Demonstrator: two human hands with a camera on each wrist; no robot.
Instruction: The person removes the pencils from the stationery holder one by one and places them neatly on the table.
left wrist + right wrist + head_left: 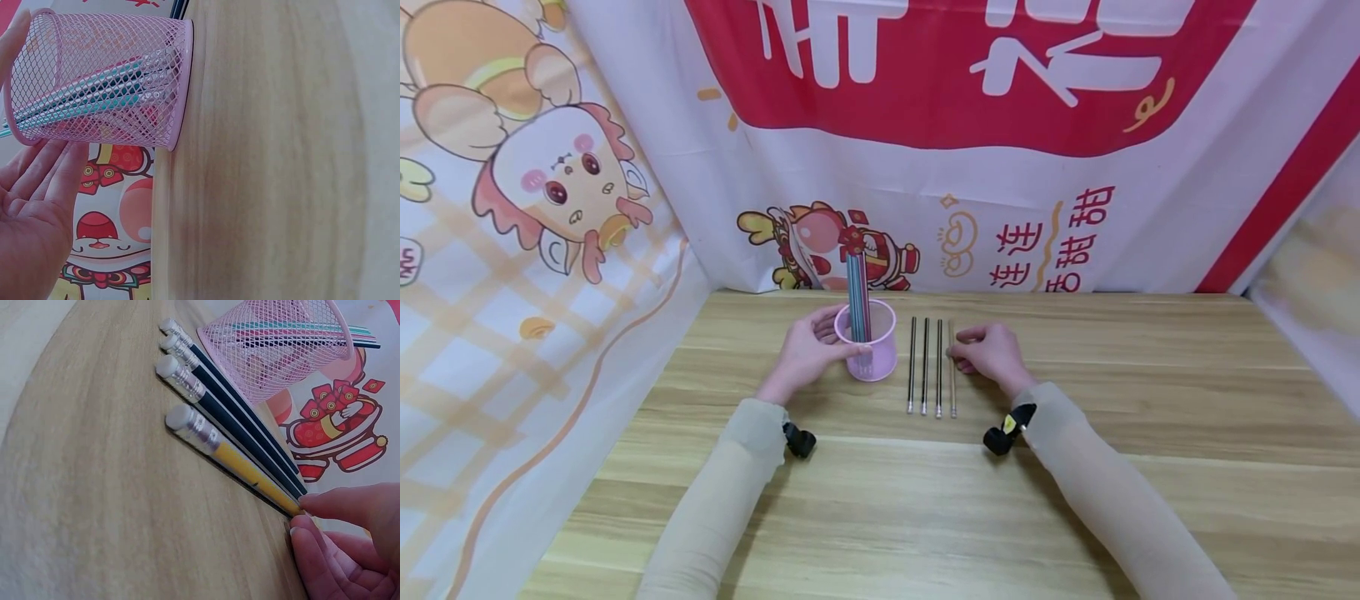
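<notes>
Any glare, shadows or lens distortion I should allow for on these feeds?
Head view: pale sheen across the tabletop, yellow pencil washed out to tan; left wrist: scene turned sideways; right wrist: tabletop bowed at its edge, dark shadow beside that pencil.

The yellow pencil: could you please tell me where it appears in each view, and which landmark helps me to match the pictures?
Head: yellow pencil right of centre, beside the three black pencils, with its upper part at the right hand.
Left wrist: not visible.
Right wrist: near the middle, slanting down rightward into the fingertips.
Shared landmark: the pink mesh cup, in all three views.
</notes>
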